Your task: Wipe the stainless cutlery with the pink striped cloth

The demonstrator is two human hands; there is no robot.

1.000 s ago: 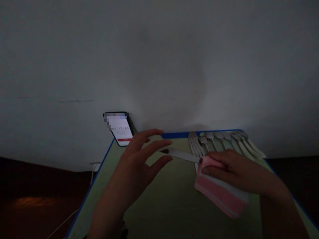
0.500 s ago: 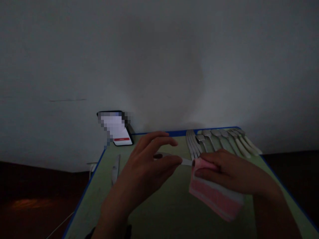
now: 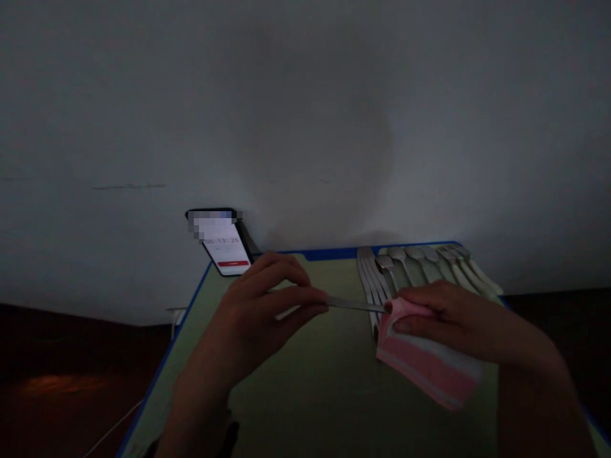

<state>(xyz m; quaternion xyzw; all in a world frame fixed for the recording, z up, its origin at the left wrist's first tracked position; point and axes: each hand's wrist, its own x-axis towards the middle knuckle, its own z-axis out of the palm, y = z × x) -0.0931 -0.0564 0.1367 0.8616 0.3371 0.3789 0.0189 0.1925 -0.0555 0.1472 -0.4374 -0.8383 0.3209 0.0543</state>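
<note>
My left hand (image 3: pixel 267 312) pinches one end of a slim, flat metal table knife (image 3: pixel 356 306) between thumb and fingertips. The knife is held roughly level above the table, its other end running into a pink and white striped cloth (image 3: pixel 429 366). My right hand (image 3: pixel 443 318) is closed on that cloth, which is folded round the knife; the covered end is hidden. Just behind the cloth lie several metal knives (image 3: pixel 370 273) side by side.
Spoons (image 3: pixel 415 256) and forks with pale handles (image 3: pixel 463 270) lie in a row along the table's (image 3: pixel 296 394) back right edge. A lit phone (image 3: pixel 222 245) leans on the wall (image 3: pixel 310 127) at the back left. A white cable (image 3: pixel 114 429) hangs at the left.
My left fingers, earlier spread apart round the knife, have closed on its end. The right hand and the cloth have shifted slightly right, baring more metal between the hands.
</note>
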